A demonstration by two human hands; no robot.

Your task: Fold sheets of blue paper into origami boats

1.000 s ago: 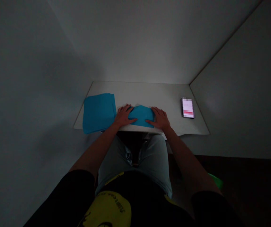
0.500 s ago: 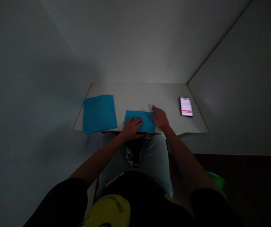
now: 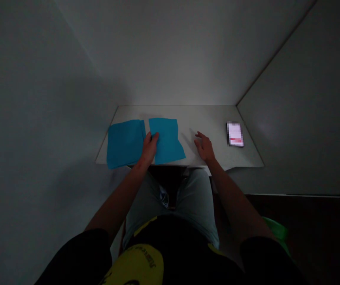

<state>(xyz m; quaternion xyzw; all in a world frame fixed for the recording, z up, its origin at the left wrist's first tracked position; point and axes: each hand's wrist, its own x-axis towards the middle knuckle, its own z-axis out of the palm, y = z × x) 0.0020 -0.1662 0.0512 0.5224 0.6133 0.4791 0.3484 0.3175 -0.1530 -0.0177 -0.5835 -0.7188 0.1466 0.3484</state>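
Observation:
A blue sheet of paper (image 3: 167,138) is upright or tilted over the middle of the table, its right edge uneven. My left hand (image 3: 150,146) grips its left side, thumb on the face and the other fingers partly hidden. To the right of the sheet, my right hand (image 3: 204,145) is apart from it, fingers loosely spread and holding nothing. A stack of blue paper (image 3: 125,143) lies just left of my left hand, several edges slightly out of line.
The narrow white table (image 3: 201,114) stands against the wall. A phone (image 3: 235,133) with a lit, blurred screen lies near its right end. A green object (image 3: 275,228) is on the floor at lower right. Walls close in the left and right sides.
The blue sheet, earlier lying folded or low under both hands, is now turned and shows taller. My left hand has shifted left and gripped its edge; my right hand has come off it.

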